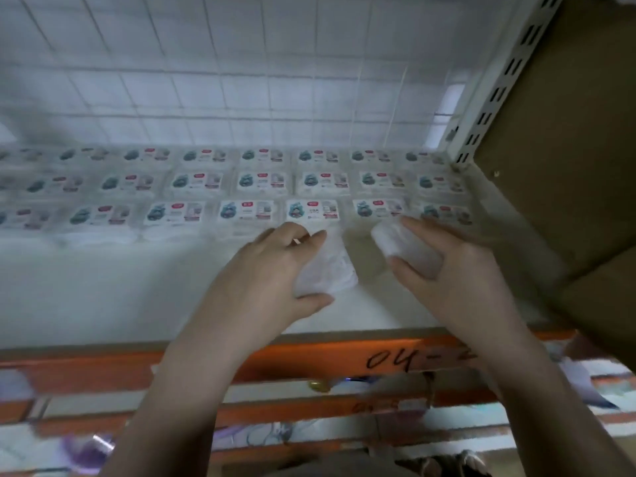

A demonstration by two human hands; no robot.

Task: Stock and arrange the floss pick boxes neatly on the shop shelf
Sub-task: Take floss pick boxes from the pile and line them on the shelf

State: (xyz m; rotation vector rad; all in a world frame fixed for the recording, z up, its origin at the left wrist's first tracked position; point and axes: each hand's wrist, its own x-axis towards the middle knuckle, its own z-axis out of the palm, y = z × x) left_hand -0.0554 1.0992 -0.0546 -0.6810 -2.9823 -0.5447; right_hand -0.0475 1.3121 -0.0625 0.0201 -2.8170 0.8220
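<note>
Three rows of clear floss pick boxes (247, 211) with white labels lie flat along the back of the white shelf (103, 297). My left hand (272, 270) grips one clear floss pick box (327, 270) between fingers and thumb, just in front of the front row. My right hand (457, 266) grips a second clear box (402, 246), tilted, close to the front row's right end. Both held boxes show their unlabelled sides and hover above the bare front part of the shelf.
A brown cardboard carton (564, 166) stands at the right on the shelf, beside a perforated white upright (506, 80). A wire grid (206, 80) backs the shelf. The orange shelf edge (309, 359) bears handwritten "04-". Lower shelves hold blurred goods.
</note>
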